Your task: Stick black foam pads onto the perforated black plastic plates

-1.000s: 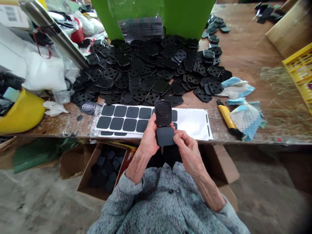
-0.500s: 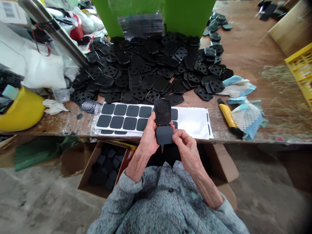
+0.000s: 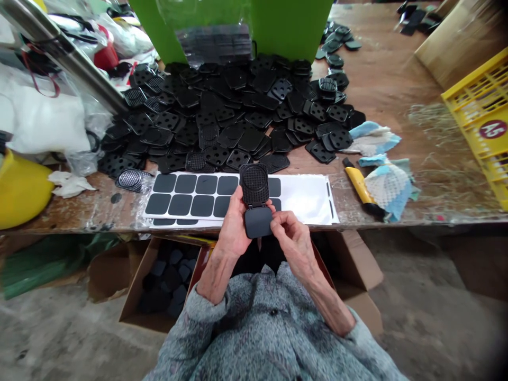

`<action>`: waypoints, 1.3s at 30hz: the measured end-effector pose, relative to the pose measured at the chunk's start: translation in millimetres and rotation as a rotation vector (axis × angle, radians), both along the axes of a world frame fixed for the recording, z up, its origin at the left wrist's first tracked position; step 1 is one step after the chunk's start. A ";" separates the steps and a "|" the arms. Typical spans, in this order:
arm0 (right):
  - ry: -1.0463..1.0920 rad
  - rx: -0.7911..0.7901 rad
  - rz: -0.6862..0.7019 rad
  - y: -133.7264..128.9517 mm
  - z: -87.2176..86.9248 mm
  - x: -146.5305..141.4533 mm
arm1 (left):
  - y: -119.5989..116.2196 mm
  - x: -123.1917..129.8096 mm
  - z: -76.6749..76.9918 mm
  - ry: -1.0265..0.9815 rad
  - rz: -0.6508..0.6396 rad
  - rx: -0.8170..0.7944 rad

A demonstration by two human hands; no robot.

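Observation:
My left hand (image 3: 233,228) is closed around a black hinged plastic piece (image 3: 254,182), held unfolded over the table's front edge. Its upper half has a grid texture with a round outline; on the lower half lies a smooth dark grey rounded-square sticker (image 3: 259,222). At the right edge of that sticker, the thumb and forefinger of my right hand (image 3: 292,237) are pinched together. Behind the piece, white sticker sheets (image 3: 304,198) lie on the table, with several dark grey squares at the left and bare backing at the right.
A heap of black plastic pieces (image 3: 222,114) spreads before a green bin (image 3: 293,26). To the right lie a yellow-handled cutter (image 3: 361,185), a blue-white cloth (image 3: 391,190) and a yellow crate (image 3: 480,106). A cardboard box (image 3: 135,288) holding dark pieces stands below the table at left.
The camera view has turned slightly, so the table things appear further left. Both hands keep the same hold on the hinged piece and the sticker's edge.

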State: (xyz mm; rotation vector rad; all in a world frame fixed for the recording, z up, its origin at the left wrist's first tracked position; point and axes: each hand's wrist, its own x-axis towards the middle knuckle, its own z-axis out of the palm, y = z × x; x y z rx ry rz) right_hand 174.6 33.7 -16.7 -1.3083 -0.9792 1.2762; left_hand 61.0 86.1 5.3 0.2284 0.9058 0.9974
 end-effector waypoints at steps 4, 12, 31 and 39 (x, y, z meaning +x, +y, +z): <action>-0.065 0.027 0.007 0.5 -5.1 0.3 | -0.3 -0.4 -0.1 0.007 -0.003 0.007; -0.306 0.182 0.010 1.7 -2.2 -1.3 | -1.3 -0.5 1.4 0.021 0.011 0.014; -0.683 0.374 0.090 -14.2 16.3 3.1 | -1.5 -8.5 -1.6 -0.082 0.028 0.079; 0.230 -0.092 0.185 -0.9 7.3 15.4 | 0.3 -4.5 0.7 -0.021 0.032 0.047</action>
